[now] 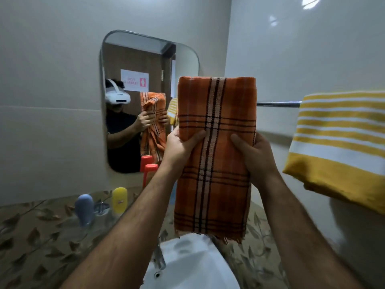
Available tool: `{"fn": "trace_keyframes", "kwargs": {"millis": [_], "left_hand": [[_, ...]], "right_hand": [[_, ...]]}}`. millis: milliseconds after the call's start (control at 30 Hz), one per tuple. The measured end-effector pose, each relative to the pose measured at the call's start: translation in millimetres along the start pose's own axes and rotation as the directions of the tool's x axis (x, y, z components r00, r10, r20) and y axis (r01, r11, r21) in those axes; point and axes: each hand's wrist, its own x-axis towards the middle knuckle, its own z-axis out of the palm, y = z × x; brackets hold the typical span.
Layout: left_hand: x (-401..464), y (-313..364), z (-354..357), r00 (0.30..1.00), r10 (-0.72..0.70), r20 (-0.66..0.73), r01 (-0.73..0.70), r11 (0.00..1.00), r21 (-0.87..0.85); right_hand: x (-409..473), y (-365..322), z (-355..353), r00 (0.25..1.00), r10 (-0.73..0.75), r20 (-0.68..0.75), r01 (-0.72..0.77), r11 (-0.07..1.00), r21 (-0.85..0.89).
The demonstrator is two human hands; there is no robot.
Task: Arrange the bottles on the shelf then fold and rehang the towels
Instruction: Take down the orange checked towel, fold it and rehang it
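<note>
both hands clamped on orange plaid towel (pixel 214 155), folded into a long strip, held upright in front of the mirror (pixel 145 59). left hand (pixel 180 147) grip on its left edge, thumb across the front; right hand (pixel 253 155) grip on the right edge, thumb in front too. fringed bottom end hanging over white sink (pixel 187 265). yellow striped towel (pixel 337 147) draped on rail (pixel 278 104) at right, near but apart. blue bottle (pixel 84 209), yellow bottle (pixel 119 200), red bottle (pixel 149 171) standing on glass shelf (pixel 100 198) at left.
</note>
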Motion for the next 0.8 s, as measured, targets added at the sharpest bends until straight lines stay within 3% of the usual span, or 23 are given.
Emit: {"fn": "trace_keyframes", "kwargs": {"millis": [167, 467, 633, 800], "left_hand": [[45.7, -1.6, 14.7, 0.999, 0.033, 0.031, -0.031, 0.997, -0.070], [130.6, -1.8, 34.8, 0.988, 0.101, 0.114, -0.086, 0.988, -0.131], [176.4, -2.6, 55.3, 0.971, 0.203, 0.127, -0.191, 0.976, -0.102], [221.5, -9.2, 92.3, 0.967, 0.217, 0.131, -0.217, 0.976, -0.016]], "right_hand": [[30.7, -19.4, -4.7, 0.987, -0.068, -0.148, 0.059, 0.996, -0.064], [82.3, -34.2, 1.2, 0.911, -0.235, -0.339, 0.109, 0.930, -0.352], [108.6, -53.2, 8.7, 0.809, -0.455, -0.372, 0.071, 0.704, -0.707], [139.5, -75.0, 5.7, 0.748, -0.579, -0.325, -0.031, 0.459, -0.888]]}}
